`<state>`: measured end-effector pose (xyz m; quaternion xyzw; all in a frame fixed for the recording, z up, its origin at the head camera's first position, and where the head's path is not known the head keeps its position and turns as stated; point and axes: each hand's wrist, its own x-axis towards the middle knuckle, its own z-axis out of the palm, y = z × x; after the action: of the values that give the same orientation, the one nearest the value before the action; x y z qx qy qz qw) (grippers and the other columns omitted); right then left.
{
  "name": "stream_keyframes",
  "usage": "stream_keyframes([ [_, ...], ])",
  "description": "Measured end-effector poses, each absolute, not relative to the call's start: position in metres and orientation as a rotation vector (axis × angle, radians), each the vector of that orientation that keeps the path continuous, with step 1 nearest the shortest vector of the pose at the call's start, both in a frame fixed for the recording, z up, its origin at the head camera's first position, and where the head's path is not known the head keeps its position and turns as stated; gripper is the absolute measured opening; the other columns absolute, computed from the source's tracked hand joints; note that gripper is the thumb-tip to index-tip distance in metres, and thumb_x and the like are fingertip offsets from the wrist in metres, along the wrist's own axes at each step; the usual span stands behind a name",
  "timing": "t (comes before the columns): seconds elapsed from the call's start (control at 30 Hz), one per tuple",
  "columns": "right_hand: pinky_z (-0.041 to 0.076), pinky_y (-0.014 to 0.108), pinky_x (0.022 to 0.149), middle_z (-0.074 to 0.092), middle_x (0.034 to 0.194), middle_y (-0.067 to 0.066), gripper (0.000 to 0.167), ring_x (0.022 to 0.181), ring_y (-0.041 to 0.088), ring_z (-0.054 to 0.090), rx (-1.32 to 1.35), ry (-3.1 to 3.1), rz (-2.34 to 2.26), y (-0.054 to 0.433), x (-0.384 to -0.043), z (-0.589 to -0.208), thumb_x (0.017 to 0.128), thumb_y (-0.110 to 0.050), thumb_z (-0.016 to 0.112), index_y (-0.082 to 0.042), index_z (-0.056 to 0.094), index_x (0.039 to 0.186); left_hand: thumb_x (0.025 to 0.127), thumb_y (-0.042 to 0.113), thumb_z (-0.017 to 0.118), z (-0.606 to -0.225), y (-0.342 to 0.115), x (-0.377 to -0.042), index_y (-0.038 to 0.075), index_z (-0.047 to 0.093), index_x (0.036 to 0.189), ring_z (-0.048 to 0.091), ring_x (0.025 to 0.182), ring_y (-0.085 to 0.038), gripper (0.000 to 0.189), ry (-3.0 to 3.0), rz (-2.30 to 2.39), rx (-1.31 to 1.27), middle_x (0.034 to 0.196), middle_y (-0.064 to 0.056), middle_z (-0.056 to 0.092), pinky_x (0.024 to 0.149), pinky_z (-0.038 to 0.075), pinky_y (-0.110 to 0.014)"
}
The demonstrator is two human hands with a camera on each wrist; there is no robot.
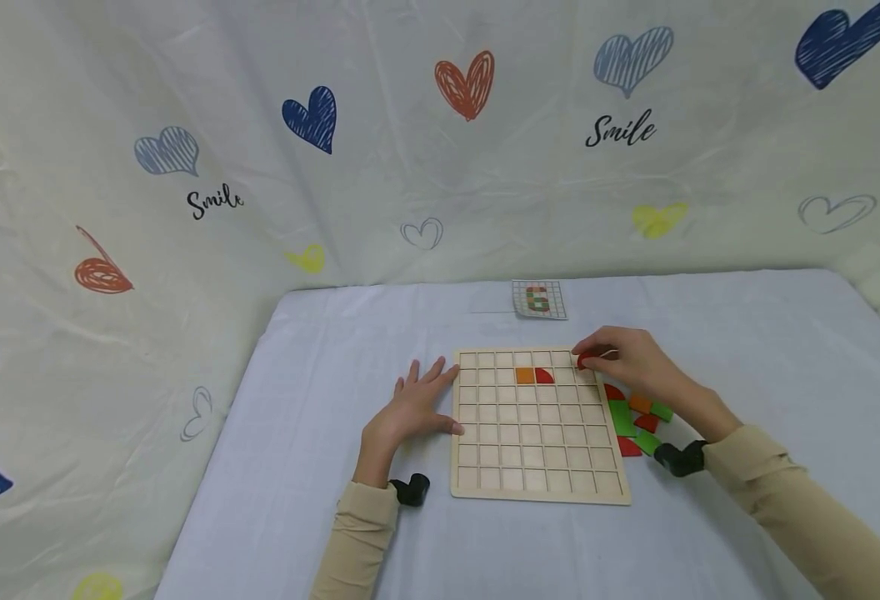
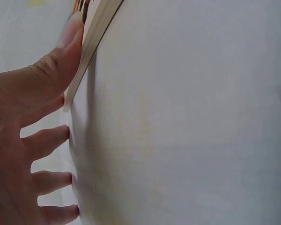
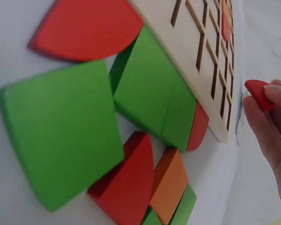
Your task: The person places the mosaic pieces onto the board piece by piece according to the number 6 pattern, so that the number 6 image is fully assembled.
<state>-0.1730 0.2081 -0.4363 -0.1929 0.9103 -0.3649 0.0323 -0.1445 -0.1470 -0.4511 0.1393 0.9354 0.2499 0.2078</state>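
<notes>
A wooden grid board (image 1: 530,433) lies on the white-covered table. One orange square block (image 1: 525,376) and a red quarter-circle block (image 1: 544,376) sit side by side in cells of its second row. My right hand (image 1: 631,358) pinches another red block (image 3: 259,93) between thumb and fingers, above the board's far right corner. My left hand (image 1: 413,408), fingers spread, rests at the board's left edge; in the left wrist view its thumb (image 2: 61,58) touches the board's side.
Loose green, red and orange blocks lie along the board's right edge, among them a green square (image 3: 61,136) and a red quarter circle (image 3: 89,28). Behind the board is a small pattern card (image 1: 539,299) showing a coloured grid figure. A heart-printed curtain (image 1: 380,183) hangs beyond the table.
</notes>
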Motion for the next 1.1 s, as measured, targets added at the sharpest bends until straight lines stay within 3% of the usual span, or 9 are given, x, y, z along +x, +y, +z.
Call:
stream_keyframes([
  [0.27,0.059,0.026,0.079,0.077,0.097,0.003,0.009,0.089,0.02,0.071,-0.57,2.772,-1.116,0.194,-0.177,-0.437,0.093,-0.004,0.074,-0.008,0.079,0.1,0.082,0.035,0.086,-0.45,-0.146,-0.144,0.021,0.032,0.163,-0.004,0.159,-0.045,0.099,2.602,0.695,0.382,0.173,-0.005,0.015,0.126,0.004,-0.065],
  [0.57,0.061,0.044,0.088,0.076,0.103,0.008,0.015,0.094,0.023,0.071,-0.636,2.714,-1.167,0.177,-0.181,-0.439,0.093,-0.003,0.074,-0.003,0.077,0.107,0.082,0.035,0.087,-0.451,-0.146,-0.144,0.019,0.033,0.163,-0.002,0.158,-0.046,0.099,2.609,0.692,0.389,0.173,-0.008,0.016,0.125,0.006,-0.067],
  [1.1,0.061,0.04,0.086,0.077,0.1,0.004,0.013,0.096,0.024,0.072,-0.765,2.651,-1.154,0.147,-0.19,-0.445,0.092,-0.001,0.073,-0.006,0.079,0.103,0.083,0.034,0.086,-0.45,-0.146,-0.145,0.022,0.032,0.163,-0.005,0.158,-0.045,0.098,2.597,0.695,0.39,0.173,-0.005,0.015,0.126,0.004,-0.066],
])
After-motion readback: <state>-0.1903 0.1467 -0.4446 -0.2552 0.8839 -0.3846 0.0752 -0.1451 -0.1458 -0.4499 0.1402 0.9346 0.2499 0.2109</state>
